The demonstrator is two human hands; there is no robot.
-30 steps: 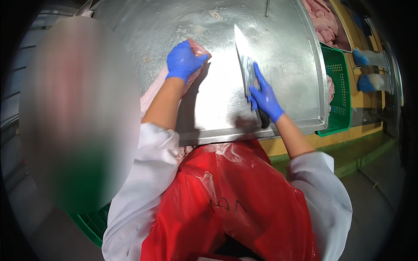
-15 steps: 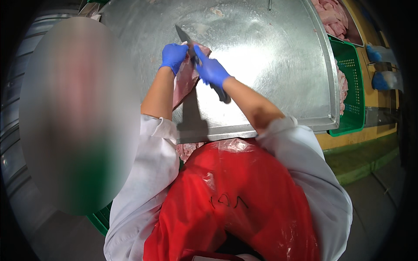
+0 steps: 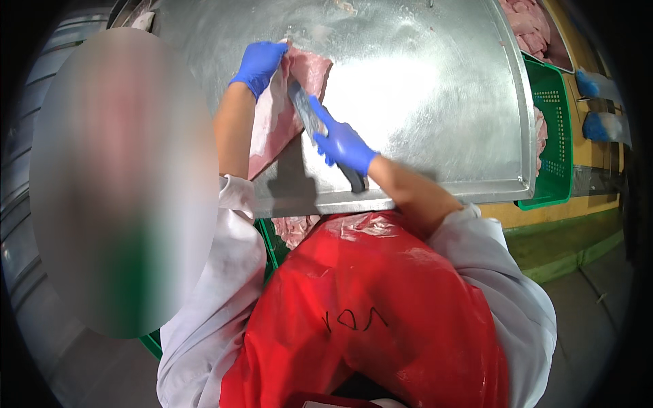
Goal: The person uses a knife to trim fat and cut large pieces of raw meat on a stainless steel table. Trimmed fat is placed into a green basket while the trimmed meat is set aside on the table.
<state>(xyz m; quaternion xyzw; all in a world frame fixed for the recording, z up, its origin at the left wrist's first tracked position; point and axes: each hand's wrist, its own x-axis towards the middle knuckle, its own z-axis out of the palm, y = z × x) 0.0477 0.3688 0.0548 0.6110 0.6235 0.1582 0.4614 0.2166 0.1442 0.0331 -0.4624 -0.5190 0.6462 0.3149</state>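
Note:
A large pink fillet (image 3: 278,121) lies slantwise on the metal table (image 3: 435,136), a paler strip along its left side. My left hand (image 3: 261,66), in a blue glove, is closed on the fillet's far upper edge and pulls up a flap there. In my right hand (image 3: 347,148), also gloved in blue, is a knife (image 3: 307,115) with a dark handle, its fingers wrapped round the grip and the index finger stretched along the blade. The blade's tip reaches the middle of the fillet; whether it is inside the flesh I cannot tell.
The table has a raised rim (image 3: 354,202). Beyond its right side stand a green basket (image 3: 559,136) and a metal tray (image 3: 559,42), both with pink meat pieces. More pieces (image 3: 294,230) lie below the near edge. At the left is a person (image 3: 122,183), blurred.
My right hand has drawn the knife nearer and slightly right, away from my left hand. My left hand has moved up and left, lifting the fillet's edge; more of the fillet shows.

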